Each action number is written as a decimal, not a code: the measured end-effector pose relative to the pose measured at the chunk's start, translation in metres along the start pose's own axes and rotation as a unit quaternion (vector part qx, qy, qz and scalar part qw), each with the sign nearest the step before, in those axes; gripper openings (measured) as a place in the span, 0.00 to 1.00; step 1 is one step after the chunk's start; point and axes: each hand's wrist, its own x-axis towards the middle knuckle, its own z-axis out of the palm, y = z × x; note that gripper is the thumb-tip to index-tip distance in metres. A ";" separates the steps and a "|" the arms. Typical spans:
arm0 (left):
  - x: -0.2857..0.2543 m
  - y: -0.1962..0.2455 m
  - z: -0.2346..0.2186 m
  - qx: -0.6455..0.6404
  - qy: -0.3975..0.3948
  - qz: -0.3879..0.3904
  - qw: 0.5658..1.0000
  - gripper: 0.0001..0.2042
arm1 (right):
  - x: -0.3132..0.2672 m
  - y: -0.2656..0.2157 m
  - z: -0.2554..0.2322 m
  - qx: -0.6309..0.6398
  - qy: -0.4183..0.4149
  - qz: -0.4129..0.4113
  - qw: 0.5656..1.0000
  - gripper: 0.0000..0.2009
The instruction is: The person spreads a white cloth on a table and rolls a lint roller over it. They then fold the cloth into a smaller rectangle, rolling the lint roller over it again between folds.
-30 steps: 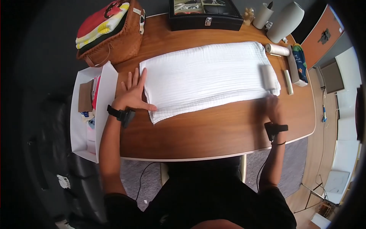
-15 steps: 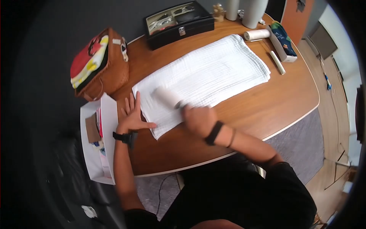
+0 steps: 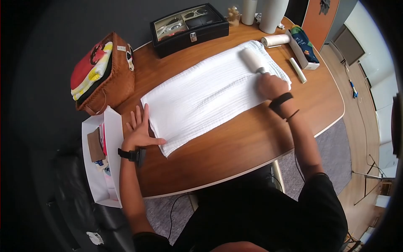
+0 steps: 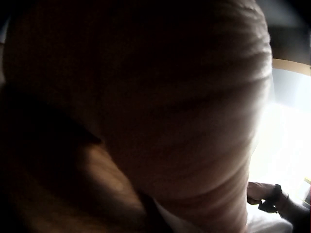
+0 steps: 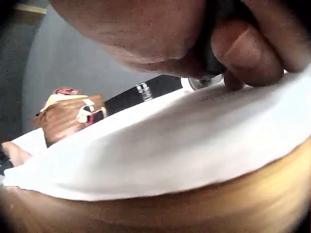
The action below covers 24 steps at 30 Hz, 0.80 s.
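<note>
Gripping a white cylindrical roller [image 3: 253,60] with the right hand [image 3: 273,87], near the right end of a white crinkled cloth [image 3: 205,94] on a brown wooden table [image 3: 201,161]. Curling fingers [image 5: 245,48] round a dark handle [image 5: 209,53], visible in the right wrist view, hidden from the head view. Touching the cloth's left edge with the left hand [image 3: 140,132], digits straight and spread; mostly blocking the left wrist view with shadowed skin [image 4: 184,111]. Beyond, a black glass-lidded case [image 3: 189,35] and brown woven basket [image 3: 121,73].

The bare left hand [image 3: 137,136] lay splayed near the left edge of the brown wooden tabletop [image 3: 218,161]; the bare right hand [image 3: 273,87] was curled nearer the right.
</note>
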 end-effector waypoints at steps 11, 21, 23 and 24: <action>0.001 -0.003 0.003 0.021 -0.005 -0.003 1.000 0.90 | -0.020 -0.075 0.032 0.015 0.057 -0.109 0.992 0.16; -0.001 0.000 0.003 0.029 0.009 -0.009 1.000 0.90 | -0.081 -0.216 0.042 0.053 -0.086 -0.360 0.927 0.14; -0.003 0.002 0.003 0.020 0.005 -0.011 1.000 0.90 | -0.058 -0.194 0.043 0.059 -0.057 -0.297 0.951 0.15; -0.003 0.004 0.002 0.026 0.004 -0.012 1.000 0.90 | -0.044 -0.177 0.040 0.043 -0.023 -0.278 0.959 0.15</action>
